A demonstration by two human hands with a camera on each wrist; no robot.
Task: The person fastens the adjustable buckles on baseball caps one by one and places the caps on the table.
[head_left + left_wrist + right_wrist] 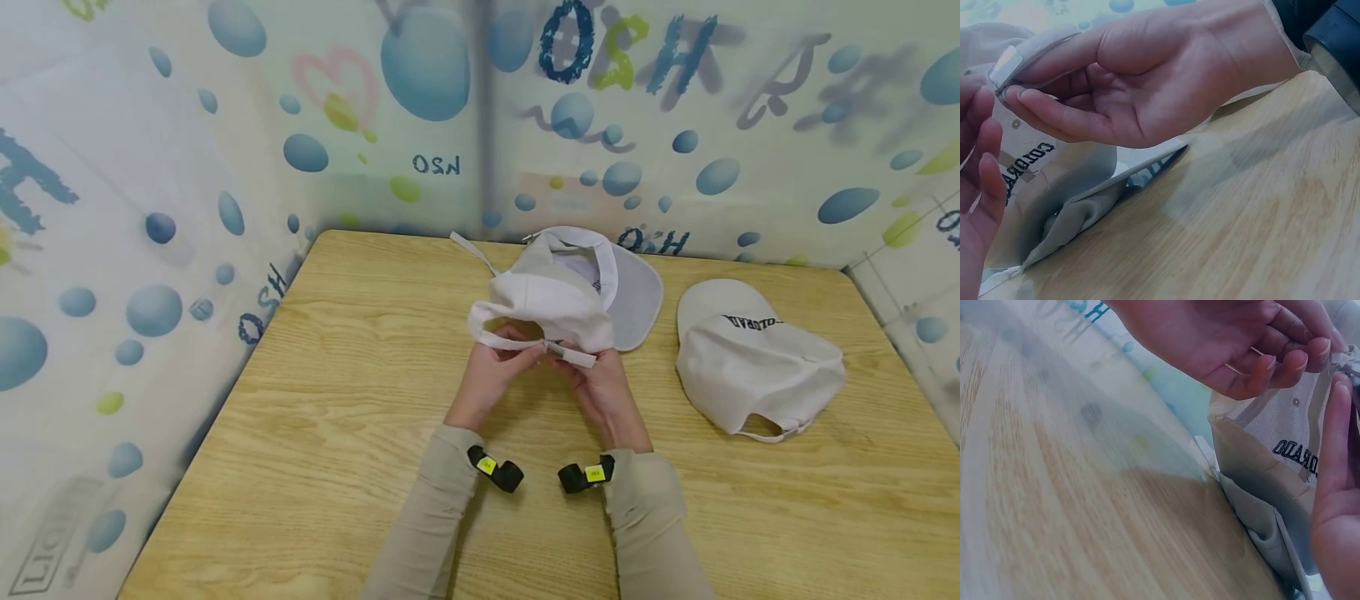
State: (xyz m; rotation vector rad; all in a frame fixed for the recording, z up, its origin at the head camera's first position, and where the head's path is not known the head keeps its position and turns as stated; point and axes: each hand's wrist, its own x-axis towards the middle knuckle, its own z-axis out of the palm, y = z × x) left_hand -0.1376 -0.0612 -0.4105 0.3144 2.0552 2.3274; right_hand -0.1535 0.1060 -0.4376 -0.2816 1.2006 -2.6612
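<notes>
L hand (498,365): thumb + fingers pinching back strap (510,342) of front cap (551,308), close to metal clasp (553,347); fingers bent, grasp narrow.
R hand (600,385): thumb + finger pinching same strap at clasp, just R of L hand; remaining fingers loosely bent, partly spread (R wrist view).
Front cap: white, mid-table toward far side, back opening facing near, above both hands. Strap end (579,357) sticks out to R past clasp.
Rear cap (637,292): pale, directly behind front cap & partly covered by it; brim out to R, back opening up. Loose strap (472,252) pokes out far L; which cap it belongs to, can't tell.
R cap (757,358): white, on table well R of hands, dark lettering, brim at far L, back opening + strap at near side.
Lettering: dark, partial, in both wrist views; owner cap unclear.
In the way: fingers hide part of clasp; front cap body blocks much of rear cap.
Wrists: beige sleeves (427,508), black devices w/ yellow tags (495,468) inboard of each.
Surface: wood-grain table (337,400); far + L walls (247,125) printed w/ blue bubbles & letters.
</notes>
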